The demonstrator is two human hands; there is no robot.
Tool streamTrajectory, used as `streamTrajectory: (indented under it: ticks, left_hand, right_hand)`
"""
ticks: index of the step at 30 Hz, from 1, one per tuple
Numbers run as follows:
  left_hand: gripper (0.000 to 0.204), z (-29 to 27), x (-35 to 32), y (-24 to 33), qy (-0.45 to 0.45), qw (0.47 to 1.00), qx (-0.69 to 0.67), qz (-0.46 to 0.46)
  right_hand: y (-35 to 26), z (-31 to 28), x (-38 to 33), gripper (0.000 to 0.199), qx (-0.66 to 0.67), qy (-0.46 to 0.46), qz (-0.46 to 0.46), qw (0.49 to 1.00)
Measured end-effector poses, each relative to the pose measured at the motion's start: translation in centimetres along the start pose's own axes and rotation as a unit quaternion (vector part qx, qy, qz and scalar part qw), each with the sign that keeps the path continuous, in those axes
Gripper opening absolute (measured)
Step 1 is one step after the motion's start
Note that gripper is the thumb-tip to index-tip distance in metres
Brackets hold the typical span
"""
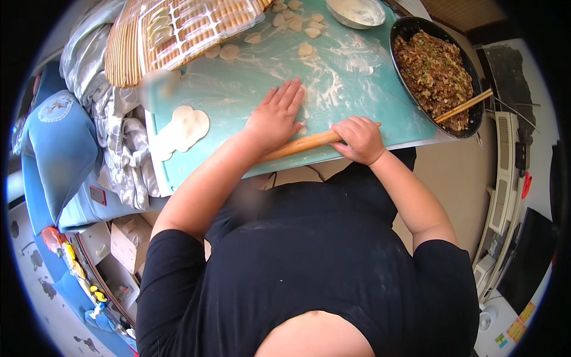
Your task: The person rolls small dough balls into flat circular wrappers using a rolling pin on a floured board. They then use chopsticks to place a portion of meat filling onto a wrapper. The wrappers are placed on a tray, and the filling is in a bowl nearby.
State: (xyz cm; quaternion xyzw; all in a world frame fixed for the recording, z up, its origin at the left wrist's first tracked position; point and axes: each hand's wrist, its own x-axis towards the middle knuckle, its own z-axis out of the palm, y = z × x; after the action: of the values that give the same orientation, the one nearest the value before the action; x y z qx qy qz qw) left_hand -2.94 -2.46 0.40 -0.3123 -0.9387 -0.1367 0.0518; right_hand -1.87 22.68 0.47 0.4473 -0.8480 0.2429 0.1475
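Observation:
My left hand (pixel 276 116) lies flat on the floury green mat (pixel 238 77), fingers stretched out; what is under the palm is hidden. A small pale bit shows beside its thumb. My right hand (pixel 360 140) is wrapped around one end of a wooden rolling pin (pixel 309 143), which lies along the mat's near edge. The pin's other end passes behind my left forearm. Left of that forearm, rolled dough wrappers (pixel 190 126) lie overlapping. Several small flattened dough pieces (pixel 295 24) are scattered at the far side.
At the far right, a dark pan (pixel 394 43) holds minced filling, with chopsticks (pixel 467 106) resting across it. A bowl of flour (pixel 357 12) stands at the back. Far left, a bamboo mat (pixel 122 53) carries a plastic divided tray (pixel 205 27) with several dumplings. Bedding and a blue cushion lie left.

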Motion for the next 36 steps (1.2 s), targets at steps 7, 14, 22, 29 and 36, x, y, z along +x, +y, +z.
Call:
streamTrajectory:
  ticks: [7, 14, 22, 29, 36]
  left_hand:
    - [0.025, -0.4, 2.8, -1.4, 0.079, 0.969, -0.099, -0.212]
    - [0.025, -3.1, 2.5, -1.0, 0.059, 0.975, -0.125, -0.175]
    - [0.062, -2.1, -3.2, 1.3, -0.09, 0.991, -0.06, -0.079]
    - [0.061, -2.7, -7.3, 0.7, -0.036, 0.982, 0.069, -0.174]
    - [0.052, -1.2, -4.6, -5.4, 0.059, 0.97, 0.075, -0.222]
  right_hand:
    - [-0.2, -0.1, -0.4, 0.046, 0.008, 0.003, 0.024, 1.0]
    - [-0.1, -0.2, -0.4, 0.044, 0.002, 0.018, 0.025, 1.0]
    - [-0.3, -0.4, -0.1, 0.039, -0.003, -0.028, 0.002, 1.0]
    - [-2.3, 0.1, 2.2, 0.034, -0.002, -0.082, 0.099, 0.992]
    - [0.4, 4.0, 7.0, 0.057, -0.118, -0.136, 0.129, 0.975]
